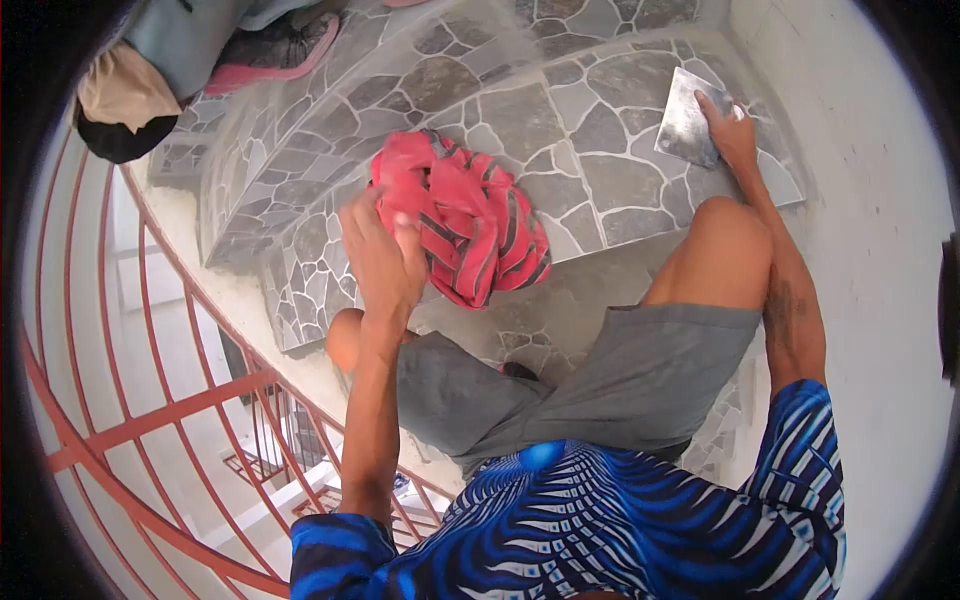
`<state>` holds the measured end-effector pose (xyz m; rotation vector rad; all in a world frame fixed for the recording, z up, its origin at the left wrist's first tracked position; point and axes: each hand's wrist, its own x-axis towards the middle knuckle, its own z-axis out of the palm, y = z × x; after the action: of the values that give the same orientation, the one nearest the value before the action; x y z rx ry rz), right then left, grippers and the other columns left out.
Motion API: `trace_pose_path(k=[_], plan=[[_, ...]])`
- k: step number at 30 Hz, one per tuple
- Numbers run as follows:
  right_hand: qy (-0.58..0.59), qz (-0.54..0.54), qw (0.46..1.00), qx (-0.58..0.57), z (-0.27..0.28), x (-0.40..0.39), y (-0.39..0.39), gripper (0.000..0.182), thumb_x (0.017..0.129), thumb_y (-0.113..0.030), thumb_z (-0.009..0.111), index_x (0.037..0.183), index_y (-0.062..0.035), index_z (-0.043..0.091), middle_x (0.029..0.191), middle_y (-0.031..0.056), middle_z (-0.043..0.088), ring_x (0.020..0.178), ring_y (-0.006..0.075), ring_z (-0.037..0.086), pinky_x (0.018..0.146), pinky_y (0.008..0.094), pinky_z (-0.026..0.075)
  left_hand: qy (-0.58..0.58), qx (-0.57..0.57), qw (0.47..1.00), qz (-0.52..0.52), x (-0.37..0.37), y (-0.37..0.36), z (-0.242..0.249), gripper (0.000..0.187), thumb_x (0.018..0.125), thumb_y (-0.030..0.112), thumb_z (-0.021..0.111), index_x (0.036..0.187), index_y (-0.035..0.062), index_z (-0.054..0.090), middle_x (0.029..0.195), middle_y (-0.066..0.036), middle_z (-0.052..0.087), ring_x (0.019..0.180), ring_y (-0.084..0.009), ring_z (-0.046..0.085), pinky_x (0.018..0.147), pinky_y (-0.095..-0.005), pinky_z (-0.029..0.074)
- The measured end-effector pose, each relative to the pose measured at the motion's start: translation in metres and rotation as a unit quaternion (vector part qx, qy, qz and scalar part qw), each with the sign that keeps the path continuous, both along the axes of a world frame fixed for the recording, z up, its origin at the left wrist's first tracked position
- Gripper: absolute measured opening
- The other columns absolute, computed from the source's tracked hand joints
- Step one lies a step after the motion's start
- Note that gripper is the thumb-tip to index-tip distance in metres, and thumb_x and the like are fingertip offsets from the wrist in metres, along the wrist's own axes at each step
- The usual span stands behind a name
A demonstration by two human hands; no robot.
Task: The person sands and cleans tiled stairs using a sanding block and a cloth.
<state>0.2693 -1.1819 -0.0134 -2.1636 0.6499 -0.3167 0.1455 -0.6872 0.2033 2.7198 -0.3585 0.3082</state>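
Observation:
A rectangular steel finishing trowel (686, 118) lies with its bright blade facing up on the stone-patterned step. My right hand (732, 128) grips it at its right side, one finger stretched over the metal and the other fingers partly hidden. On the left, my left hand (384, 252) hovers at the near left edge of a crumpled red cloth with dark stripes (465, 225). Its fingers are loosely bent and slightly blurred, with the thumb apart from them, and nothing shows between them. The cloth sits bunched on the step's front edge.
Curved steps (520, 115) faced with grey stone pieces and pale joints rise ahead. A red metal railing (150, 425) curves along the left over a drop. A white wall (860, 200) stands close on the right. Fabric and a pink-edged dark item (285, 55) are at the upper left.

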Motion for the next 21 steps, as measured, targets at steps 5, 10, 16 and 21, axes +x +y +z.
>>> trace_pose_path(k=[5,10,16,21], plan=[[-0.009,0.01,1.0,0.013,0.018,-0.009,0.008,0.109,0.075,-0.075,0.073,0.135,0.0149,0.055,0.111,0.0318,0.07,0.108,0.0403,0.069,0.097,0.0426,0.051,-0.027,0.16,0.983,-0.087,-0.02,-0.057,-0.036,0.058,0.087,0.029,0.071,0.134,-0.002,0.055,0.141,-0.026,0.055,0.126,-0.0449,0.053,0.105,-0.0534,0.042],[-0.001,0.015,1.0,0.0,0.035,-0.017,0.013,0.108,0.075,-0.073,0.074,0.136,0.0143,0.056,0.102,0.0305,0.072,0.101,0.0355,0.072,0.09,0.0417,0.054,0.056,0.222,0.973,-0.041,0.0,-0.043,-0.084,0.042,0.09,0.032,0.07,0.112,-0.0044,0.07,0.129,-0.022,0.065,0.122,-0.0407,0.058,0.107,-0.0528,0.042],[0.033,0.009,0.999,0.027,0.049,-0.02,0.019,0.108,0.075,-0.07,0.076,0.138,0.0145,0.054,0.094,0.0263,0.073,0.092,0.0303,0.072,0.084,0.0406,0.055,0.008,0.139,0.982,-0.127,0.003,-0.101,-0.035,0.044,0.096,0.035,0.064,0.095,-0.0079,0.074,0.133,-0.025,0.062,0.127,-0.0413,0.055,0.111,-0.0547,0.037],[-0.047,-0.025,0.999,0.009,0.025,-0.017,0.019,0.107,0.075,-0.07,0.077,0.136,0.0144,0.055,0.085,0.0225,0.072,0.086,0.0254,0.072,0.081,0.0385,0.055,0.077,0.157,0.959,-0.223,-0.015,-0.15,-0.121,0.066,0.102,0.046,0.051,0.147,-0.0019,0.048,0.159,-0.028,0.036,0.149,-0.0424,0.033,0.12,-0.0596,0.025]])
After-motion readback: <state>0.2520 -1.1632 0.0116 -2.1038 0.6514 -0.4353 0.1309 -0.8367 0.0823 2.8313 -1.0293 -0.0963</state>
